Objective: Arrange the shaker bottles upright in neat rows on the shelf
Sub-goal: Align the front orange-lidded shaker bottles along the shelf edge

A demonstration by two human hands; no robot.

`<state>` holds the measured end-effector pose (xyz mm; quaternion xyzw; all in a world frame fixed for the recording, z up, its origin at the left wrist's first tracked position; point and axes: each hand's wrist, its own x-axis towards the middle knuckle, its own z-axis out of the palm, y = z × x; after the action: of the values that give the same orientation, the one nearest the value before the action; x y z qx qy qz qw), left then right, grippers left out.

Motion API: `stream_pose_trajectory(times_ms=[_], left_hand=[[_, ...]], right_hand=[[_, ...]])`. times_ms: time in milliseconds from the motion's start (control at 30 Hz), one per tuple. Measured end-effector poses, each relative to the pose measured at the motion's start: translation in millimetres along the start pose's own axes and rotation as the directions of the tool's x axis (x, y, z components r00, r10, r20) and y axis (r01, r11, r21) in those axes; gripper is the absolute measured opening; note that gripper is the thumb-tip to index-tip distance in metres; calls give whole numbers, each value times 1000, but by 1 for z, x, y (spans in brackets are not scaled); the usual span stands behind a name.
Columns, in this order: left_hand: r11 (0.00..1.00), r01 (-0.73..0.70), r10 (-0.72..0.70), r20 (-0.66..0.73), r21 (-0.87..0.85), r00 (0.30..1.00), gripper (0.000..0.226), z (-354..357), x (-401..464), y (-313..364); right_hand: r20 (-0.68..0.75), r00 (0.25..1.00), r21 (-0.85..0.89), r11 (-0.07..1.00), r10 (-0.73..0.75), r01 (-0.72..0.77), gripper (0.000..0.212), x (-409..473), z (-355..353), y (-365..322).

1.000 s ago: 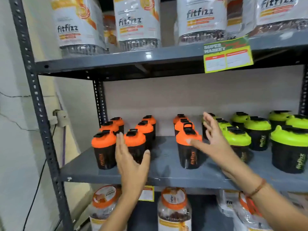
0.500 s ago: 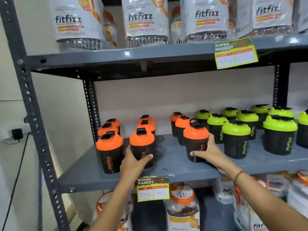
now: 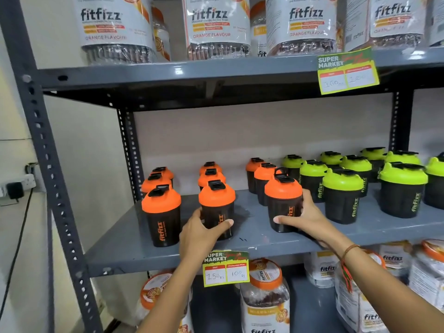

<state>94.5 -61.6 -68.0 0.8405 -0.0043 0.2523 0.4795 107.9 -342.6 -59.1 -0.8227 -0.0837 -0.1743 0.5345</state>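
Left hand (image 3: 200,233) wrapped round middle orange bottle (image 3: 217,209), right hand (image 3: 306,218) round next orange bottle (image 3: 283,204). Pushed too fast, could tip into bottles behind.

Top-shelf jars (image 3: 216,27) cut off at frame top — rightmost green shaker (image 3: 436,181) clipped by rt edge.

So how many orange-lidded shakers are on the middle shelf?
9: left column front, middle, back; centre column; right column. None seems hidden.
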Motion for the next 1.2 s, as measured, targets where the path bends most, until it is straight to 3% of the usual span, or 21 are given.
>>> stream_pose_trajectory(times_ms=[133,233,333,433,467,533,567,600,667,733,833,900,1033,1200], left_hand=[[999,8,-7,32,-35,999,82,-3,2,0],[1000,-5,7,60,-28,998,83,-5,0,1],[996,-65,65,1,-56,998,82,-14,-14,-1],[950,-275,225,-286,-150,932,52,-36,-35,-13],[928,-346,272,-388,-134,881,43,-45,-39,-19],[920,-382,285,-518,-89,806,54,-65,-38,-29],[937,-340,246,-533,-85,809,70,-73,-34,-34],[959,-272,192,-509,-86,839,87,-81,-28,-38],[992,-106,75,-354,-68,932,115,-93,-14,-46],[999,-11,5,-162,-34,987,125,-101,1,-52],[1000,23,-21,76,-20,997,113,-108,19,-58],[998,63,-58,163,-27,985,101,-111,26,-62],[977,136,-104,192,-161,976,81,-115,35,-68],[977,105,-73,170,-186,983,69,-116,32,-68]], right_hand=[[-6,1000,-20,1000,-22,22,110,1,0,3],[-10,999,-11,999,-49,49,125,1,0,3],[-208,973,77,990,-99,117,125,-6,5,3],[-474,805,-100,930,-357,354,91,-29,22,-3],[-497,728,-198,879,-472,434,81,-37,31,-11],[-438,629,-316,765,-642,561,67,-48,53,-30],[-369,637,-305,736,-677,605,63,-50,66,-42],[-278,698,-241,752,-659,614,64,-50,78,-53],[-72,856,-72,859,-512,508,76,-46,100,-69],[75,932,-27,934,-354,357,93,-33,115,-72],[148,967,-22,977,-205,210,103,-11,126,-68],[189,976,26,994,-111,108,105,-2,128,-64],[229,971,49,997,-72,63,94,4,130,-57],[203,971,69,991,-129,118,86,-1,131,-56]])
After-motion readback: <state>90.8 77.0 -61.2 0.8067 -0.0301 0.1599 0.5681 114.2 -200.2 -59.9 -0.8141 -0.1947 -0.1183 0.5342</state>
